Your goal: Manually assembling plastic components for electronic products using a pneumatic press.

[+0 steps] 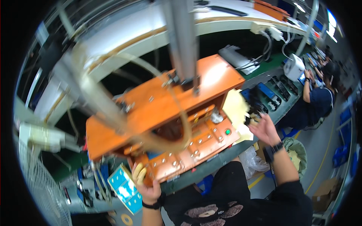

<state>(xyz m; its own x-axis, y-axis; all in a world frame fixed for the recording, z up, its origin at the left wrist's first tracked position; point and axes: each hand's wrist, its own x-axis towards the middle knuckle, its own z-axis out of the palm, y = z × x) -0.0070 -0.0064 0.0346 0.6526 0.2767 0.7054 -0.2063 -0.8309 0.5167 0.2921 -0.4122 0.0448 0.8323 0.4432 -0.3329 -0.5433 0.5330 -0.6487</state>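
An orange press-like fixture [226,77] stands on the bench ahead of me, with metal clamps and pins on its lower plate [177,160] and a green button [228,132] at that plate's right end. My left hand [148,190] is at the plate's front left corner, thumb apart from the fingers, which wear yellowish finger covers. Right of the fixture, my right hand [265,131] is raised with fingers spread, beside yellow paper [234,105] and a small dark piece at the fingertips. Whether it touches that piece is unclear.
Black and blue parts [268,94] line the bench on the right. A blue tray [124,188] lies at lower left, near a wire fan guard [37,180]. A lined bin [296,154] stands right of my arm. Farther right, another person [316,100] works at the bench.
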